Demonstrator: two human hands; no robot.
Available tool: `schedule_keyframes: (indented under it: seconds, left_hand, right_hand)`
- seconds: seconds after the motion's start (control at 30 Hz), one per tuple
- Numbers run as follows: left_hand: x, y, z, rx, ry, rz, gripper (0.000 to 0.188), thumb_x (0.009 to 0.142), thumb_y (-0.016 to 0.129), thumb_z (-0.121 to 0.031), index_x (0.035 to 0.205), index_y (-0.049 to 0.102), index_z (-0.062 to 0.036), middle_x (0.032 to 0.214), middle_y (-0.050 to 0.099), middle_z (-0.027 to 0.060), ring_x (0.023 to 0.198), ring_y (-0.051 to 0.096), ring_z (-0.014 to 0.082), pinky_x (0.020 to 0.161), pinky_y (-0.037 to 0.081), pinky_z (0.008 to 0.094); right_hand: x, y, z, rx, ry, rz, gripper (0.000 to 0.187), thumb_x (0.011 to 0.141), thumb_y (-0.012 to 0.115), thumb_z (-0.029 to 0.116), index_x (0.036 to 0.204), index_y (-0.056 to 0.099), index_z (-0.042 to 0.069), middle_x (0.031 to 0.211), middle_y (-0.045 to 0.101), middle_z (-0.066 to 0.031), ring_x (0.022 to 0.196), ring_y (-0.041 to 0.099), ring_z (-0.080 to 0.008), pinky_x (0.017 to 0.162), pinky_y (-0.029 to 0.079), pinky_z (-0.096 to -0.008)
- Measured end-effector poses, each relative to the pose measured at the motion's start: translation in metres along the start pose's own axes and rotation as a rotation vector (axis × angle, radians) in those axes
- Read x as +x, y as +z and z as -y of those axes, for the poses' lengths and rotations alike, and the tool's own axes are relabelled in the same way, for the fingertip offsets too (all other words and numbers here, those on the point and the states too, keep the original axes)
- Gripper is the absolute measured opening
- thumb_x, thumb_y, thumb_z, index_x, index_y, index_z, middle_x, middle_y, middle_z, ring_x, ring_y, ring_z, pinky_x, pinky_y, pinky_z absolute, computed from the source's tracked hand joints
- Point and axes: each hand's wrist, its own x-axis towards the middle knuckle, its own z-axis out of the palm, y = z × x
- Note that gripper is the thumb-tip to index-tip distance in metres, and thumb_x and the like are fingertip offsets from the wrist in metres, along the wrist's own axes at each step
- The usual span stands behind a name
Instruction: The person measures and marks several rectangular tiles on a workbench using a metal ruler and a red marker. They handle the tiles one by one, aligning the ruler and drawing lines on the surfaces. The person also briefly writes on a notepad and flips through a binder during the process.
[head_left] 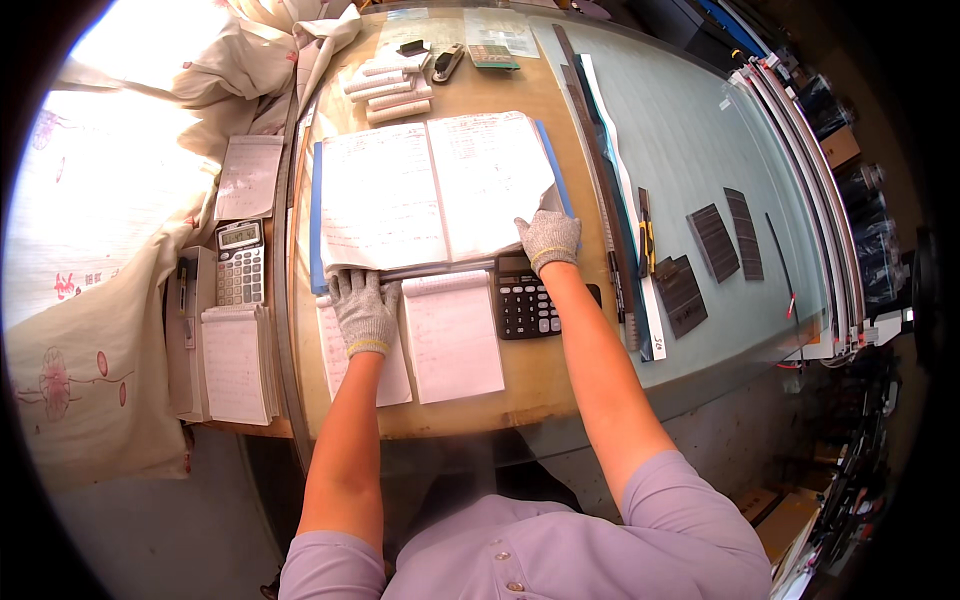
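Note:
An open blue-backed binder of handwritten pages (pixel 385 195) lies in front of me on the wooden table. My left hand (pixel 362 312), in a grey knit glove, is open and rests with fingers spread at the binder's lower left edge, over a notepad (pixel 390 375). At the lower right corner my right hand (pixel 550 240), gloved alike, is closed on a page (pixel 490 180) whose corner curls up. A second notepad (pixel 455 335) lies between my arms. Partly beneath my right wrist sits a black calculator (pixel 522 305).
Rolled papers (pixel 388 85) and a stapler (pixel 448 63) lie beyond the binder. On the left are a silver calculator (pixel 240 262) and a stacked notepad (pixel 235 365). A glass surface on the right holds a yellow-black utility knife (pixel 646 235) and dark sample pieces (pixel 682 295).

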Motion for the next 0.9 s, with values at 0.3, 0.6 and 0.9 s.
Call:
schedule_keyframes:
  seconds: [0.3, 0.6, 0.9]
  left_hand:
    - [0.001, 0.002, 0.0, 0.018, -0.007, 0.016, 0.064, 0.101, 0.06, -0.049, 0.148, 0.055, -0.0057, 0.162, 0.041, 0.0202, 0.155, 0.026, 0.0433, 0.132, 0.014, 0.0513]
    - [0.0, 0.0, -0.001, 0.003, 0.036, -0.07, 0.057, 0.099, 0.062, -0.042, 0.141, 0.059, -0.0032, 0.152, 0.051, 0.0201, 0.149, 0.034, 0.0441, 0.129, 0.018, 0.0552]
    - [0.0, -0.003, -0.002, 0.005, 0.051, -0.081, 0.056, 0.1, 0.062, -0.042, 0.141, 0.059, -0.0033, 0.147, 0.053, 0.0204, 0.147, 0.035, 0.0456, 0.129, 0.019, 0.0579]
  right_hand:
    - [-0.001, 0.0, -0.001, 0.002, -0.013, -0.014, 0.057, 0.1, 0.059, 0.057, 0.09, 0.081, 0.005, 0.084, 0.078, -0.0175, 0.082, 0.076, -0.034, 0.093, 0.052, -0.0522]
    - [0.002, 0.008, -0.002, -0.022, -0.008, -0.061, 0.059, 0.1, 0.058, 0.059, 0.09, 0.082, 0.005, 0.083, 0.078, -0.0164, 0.08, 0.076, -0.0337, 0.096, 0.052, -0.0519]
    - [-0.002, 0.0, 0.0, -0.011, -0.006, -0.01, 0.056, 0.1, 0.059, 0.057, 0.089, 0.082, 0.006, 0.083, 0.078, -0.0176, 0.08, 0.077, -0.0329, 0.097, 0.052, -0.0526]
